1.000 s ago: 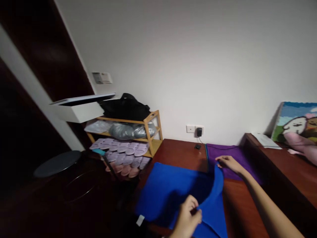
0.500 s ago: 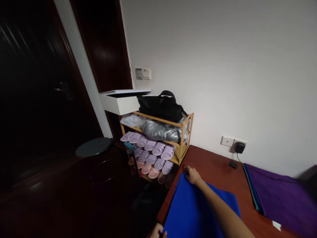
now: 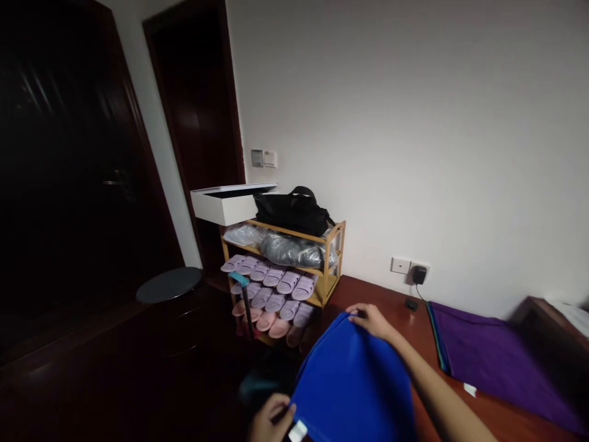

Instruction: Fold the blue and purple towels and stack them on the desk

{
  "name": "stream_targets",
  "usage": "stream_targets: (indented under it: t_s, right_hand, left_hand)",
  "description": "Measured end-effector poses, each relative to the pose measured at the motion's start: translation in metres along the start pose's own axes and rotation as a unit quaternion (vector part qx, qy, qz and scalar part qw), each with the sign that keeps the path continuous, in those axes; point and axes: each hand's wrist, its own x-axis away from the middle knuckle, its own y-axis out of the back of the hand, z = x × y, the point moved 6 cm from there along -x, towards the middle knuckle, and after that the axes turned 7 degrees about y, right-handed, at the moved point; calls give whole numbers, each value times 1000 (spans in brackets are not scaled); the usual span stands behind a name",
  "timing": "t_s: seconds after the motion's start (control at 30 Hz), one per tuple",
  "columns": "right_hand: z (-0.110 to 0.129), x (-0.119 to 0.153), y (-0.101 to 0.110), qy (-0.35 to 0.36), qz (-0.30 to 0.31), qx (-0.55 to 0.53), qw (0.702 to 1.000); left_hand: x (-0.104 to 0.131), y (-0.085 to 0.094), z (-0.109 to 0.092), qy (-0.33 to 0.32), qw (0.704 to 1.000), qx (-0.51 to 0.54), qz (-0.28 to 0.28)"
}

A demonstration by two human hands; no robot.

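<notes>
A blue folded cloth (image 3: 354, 380) spans between my two hands over the reddish-brown table (image 3: 423, 402). My right hand (image 3: 372, 320) pinches its far top corner. At the near left corner, beside a small white label (image 3: 298, 431), my left hand (image 3: 272, 418) grips the edge between thumb and fingers. The cloth's upper edge looks lifted and slightly curved; its lower part runs out of the picture. To the right, a folded purple cloth (image 3: 497, 356) with blue and green edges lies on the table, a white tag at its near side.
Beyond the table stands a wooden rack (image 3: 332, 279) with lilac and pink slippers (image 3: 276, 301), plastic-wrapped items, a black bag (image 3: 292, 212) and a white box (image 3: 225, 209). A round stool (image 3: 170, 285) is at left. A black plug (image 3: 418, 274) sits in the wall socket.
Both hands have raised the blue cloth, its far edge lifting off the table. The left hand shows more, and the white label has come into sight. The view has shifted slightly right and up.
</notes>
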Motion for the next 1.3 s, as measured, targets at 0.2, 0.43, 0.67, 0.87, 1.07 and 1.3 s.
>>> stream_targets:
  t_s: [0.2,0.43,0.67,0.87,1.07,1.3]
  right_hand:
    - [100,125,145,1,-115,-91,989]
    - [170,250,213,-11,-244,-123,962]
    - [105,260,200,-54,-306,-90,946]
    - [-33,197,161,-188,-271,67,942]
    - [-87,193,63,-288,-256,185,904]
    - [-101,273,-81,-343,-122,270,891]
  left_hand:
    - [-2,33,-178,-79,993,66,55]
    - [46,19,-316,-174,975,98,96]
    - [-19,-63,-278,-152,969,102,165]
    - [-103,-158,-191,-136,978,-72,143]
    - [-74,-217,-114,-202,947,-168,183]
    - [-5,-222,-26,-360,792,-403,283]
